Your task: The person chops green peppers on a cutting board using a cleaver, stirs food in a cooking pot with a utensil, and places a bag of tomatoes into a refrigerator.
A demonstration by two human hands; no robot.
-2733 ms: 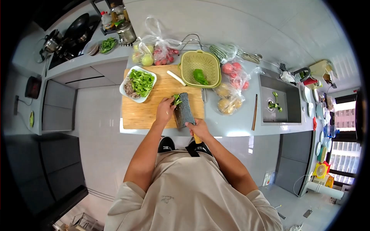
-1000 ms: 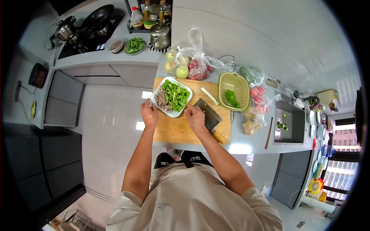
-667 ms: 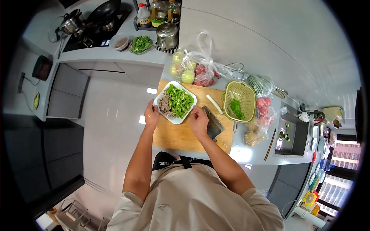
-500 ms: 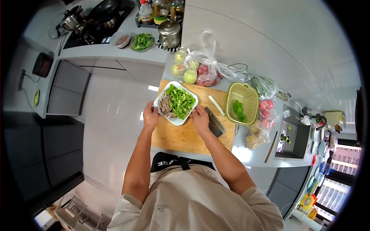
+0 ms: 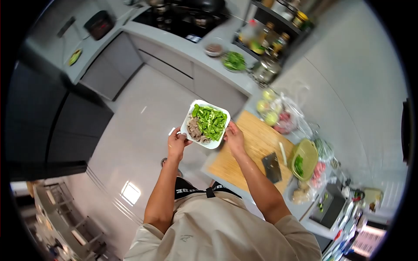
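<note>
A white dish [image 5: 212,146] of greens [image 5: 212,122] and meat [image 5: 194,128] is being held mid-view, gripped by the left hand [image 5: 176,146] at eight o'clock and right hand [image 5: 235,139] at four; uneven tilting might be spilling greens.

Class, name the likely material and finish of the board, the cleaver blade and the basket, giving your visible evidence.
Board: wood or bamboo, smooth; pale yellow-brown colour.
Cleaver blade: probably steel, dull; dark grey, flat and thin-looking.
Basket: apparently plastic, perhaps slightly glossy; even yellow-green colour, moulded-looking rim.
</note>
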